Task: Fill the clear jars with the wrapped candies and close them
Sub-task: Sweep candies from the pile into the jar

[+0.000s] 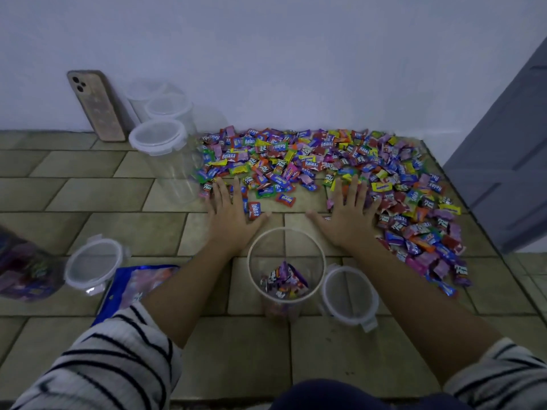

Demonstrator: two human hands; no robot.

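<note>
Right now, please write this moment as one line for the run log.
left hand: open, flat, fingers at candy pile edge | right hand: open, fingers on candy pile | open jar: few candies inside | lid: off, beside open jar

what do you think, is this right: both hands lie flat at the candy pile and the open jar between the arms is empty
Not empty: the head view shows a few wrapped candies at the bottom of that open jar. The left hand and right hand lie flat at the candy pile.
</note>
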